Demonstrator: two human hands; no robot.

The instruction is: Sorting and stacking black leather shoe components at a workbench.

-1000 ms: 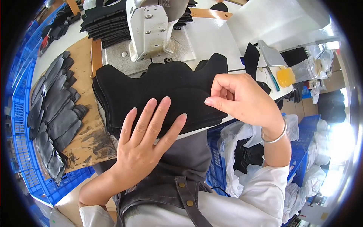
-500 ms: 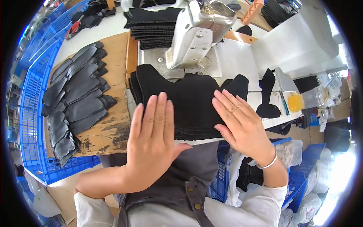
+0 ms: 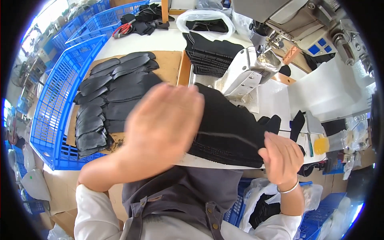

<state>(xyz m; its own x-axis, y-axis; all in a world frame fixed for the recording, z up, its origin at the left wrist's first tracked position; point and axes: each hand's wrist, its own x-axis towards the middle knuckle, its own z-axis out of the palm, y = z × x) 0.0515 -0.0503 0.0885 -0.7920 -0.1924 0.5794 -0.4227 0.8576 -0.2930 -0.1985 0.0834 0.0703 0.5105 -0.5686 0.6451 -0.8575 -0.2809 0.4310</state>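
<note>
White tabletop (image 3: 120,46) spans the middle of a cluttered workroom. Over the left end of one stack of matte black, curved-edge fabric panels (image 3: 232,124), the left hand (image 3: 165,120) is blurred, its fingers close together; whether it touches the cloth, I cannot tell. At the stack's right end, the right hand (image 3: 283,160) has its fingers together and gently bent, thumb tip near them; its grip, if any, cannot be made out. One silver metal bangle (image 3: 289,188) circles that wrist.

The stack lies at the tabletop's front edge, its long axis slanting from upper left to lower right, narrowing toward the right hand. One pale curved line crosses the top panel.

Just behind stands one sewing machine with a glossy white metal arm (image 3: 246,76), beside a second stack of black pieces (image 3: 212,54). Leftward, smooth dark grey rounded pieces (image 3: 126,90), overlapping too much to count, cover a brown wooden board (image 3: 170,64) next to one latticed blue plastic basket (image 3: 60,96).
</note>
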